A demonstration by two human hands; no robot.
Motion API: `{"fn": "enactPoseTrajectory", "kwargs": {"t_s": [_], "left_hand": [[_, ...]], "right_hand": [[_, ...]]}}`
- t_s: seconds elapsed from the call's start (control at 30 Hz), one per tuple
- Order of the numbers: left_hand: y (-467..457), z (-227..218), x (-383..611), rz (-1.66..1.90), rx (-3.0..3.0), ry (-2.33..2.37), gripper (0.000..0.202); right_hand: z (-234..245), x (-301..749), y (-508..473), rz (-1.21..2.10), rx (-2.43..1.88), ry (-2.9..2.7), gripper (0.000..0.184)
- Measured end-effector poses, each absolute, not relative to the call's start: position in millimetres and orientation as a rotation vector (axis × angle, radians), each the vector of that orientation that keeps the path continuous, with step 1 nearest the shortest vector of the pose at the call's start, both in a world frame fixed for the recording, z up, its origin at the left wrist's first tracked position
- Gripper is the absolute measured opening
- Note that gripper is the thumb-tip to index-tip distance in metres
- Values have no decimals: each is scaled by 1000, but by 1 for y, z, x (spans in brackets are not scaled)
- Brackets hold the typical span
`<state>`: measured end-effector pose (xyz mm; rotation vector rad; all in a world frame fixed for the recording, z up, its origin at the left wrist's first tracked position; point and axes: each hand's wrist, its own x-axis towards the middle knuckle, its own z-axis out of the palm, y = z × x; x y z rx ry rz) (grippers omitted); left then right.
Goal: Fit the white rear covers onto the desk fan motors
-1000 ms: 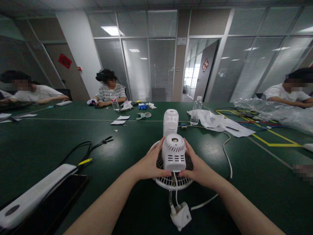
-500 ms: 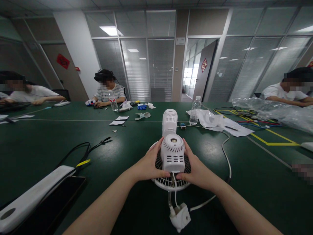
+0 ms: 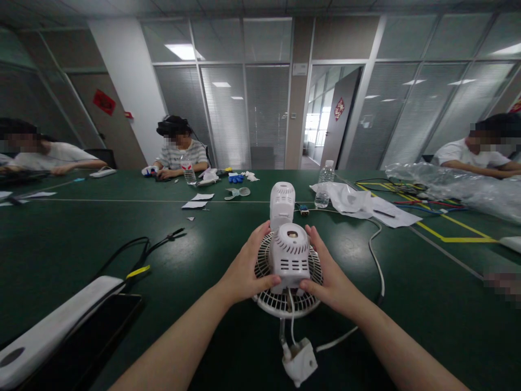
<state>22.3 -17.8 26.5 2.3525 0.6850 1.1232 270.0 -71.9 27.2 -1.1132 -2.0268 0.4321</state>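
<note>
A white vented fan motor cover [image 3: 290,258] sits over the back of a round fan grille [image 3: 280,307], which lies flat on the table. My left hand [image 3: 246,266] is curved around the cover's left side, thumb at its lower corner. On the other side, my right hand [image 3: 334,271] has its thumb on the lower right corner and its fingers along the side. Both grips look loose; finger contact is partly hidden. Just beyond stands another white vented fan part [image 3: 282,201]. A thin white cord [image 3: 292,320] runs from under the cover towards a white plug-like block [image 3: 300,363].
At left lie a white bar-shaped device [image 3: 61,320] and a black phone [image 3: 89,336], with black cables [image 3: 142,250]. Translucent fan blades [image 3: 237,192], a water bottle [image 3: 324,184] and crumpled paper [image 3: 350,198] lie farther off. A white cable [image 3: 374,255] curves at right. Several people sit around the table.
The motor cover has shifted slightly right and tilted. My fingers and thumbs have spread a little, and my right hand has moved right, uncovering more of the grille.
</note>
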Motion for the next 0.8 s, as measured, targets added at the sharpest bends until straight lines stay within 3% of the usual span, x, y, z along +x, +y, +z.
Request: {"fn": "enactPoseTrajectory", "kwargs": {"t_s": [0.17,0.4,0.8], "left_hand": [[-24,33,25,1039,2561,711,90],[-25,36,27,1062,2490,700,89],[-25,31,26,912,2398,827,119]], "right_hand": [[36,265,-77,463,-1144,-2047,99],[38,264,-77,588,-1145,-1983,100],[41,263,-81,632,-1163,-1994,105]]}}
